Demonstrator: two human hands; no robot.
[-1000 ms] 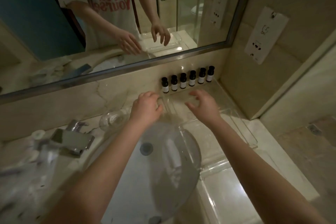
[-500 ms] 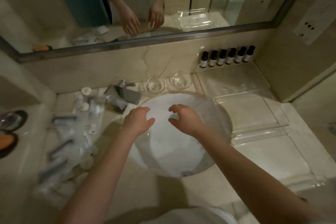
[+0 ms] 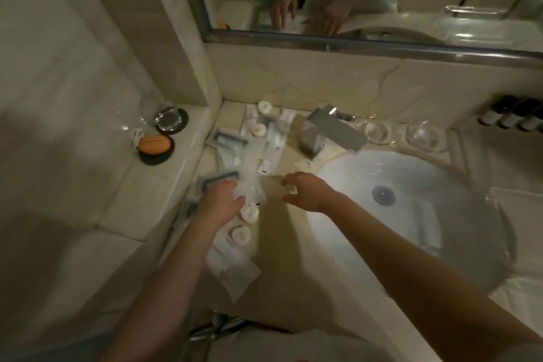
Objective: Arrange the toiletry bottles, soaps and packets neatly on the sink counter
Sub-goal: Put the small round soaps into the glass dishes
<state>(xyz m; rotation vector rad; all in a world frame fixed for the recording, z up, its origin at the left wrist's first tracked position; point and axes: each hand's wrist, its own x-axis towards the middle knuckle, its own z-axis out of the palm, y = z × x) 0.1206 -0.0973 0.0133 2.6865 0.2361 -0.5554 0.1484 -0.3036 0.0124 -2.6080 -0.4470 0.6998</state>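
A loose heap of toiletry packets [image 3: 258, 141], grey-edged sachets and small round soaps [image 3: 241, 233] lies on the counter left of the sink basin [image 3: 417, 244]. My left hand [image 3: 220, 203] hovers over the heap, palm down, fingers spread just above a clear packet [image 3: 249, 176] and a round soap. My right hand [image 3: 305, 191] hangs beside it over the counter, fingers loosely curled and holding nothing. A row of dark small bottles [image 3: 517, 116] stands against the back wall at far right.
A chrome faucet [image 3: 329, 134] stands behind the basin, with two clear glass dishes [image 3: 423, 135] to its right. On the raised left ledge sit an orange soap on a black coaster [image 3: 154, 145] and a glass [image 3: 169, 119]. A mirror runs above.
The view swung left from the bottles and tray to the packet heap. Both hands moved left from over the basin to over the packets.
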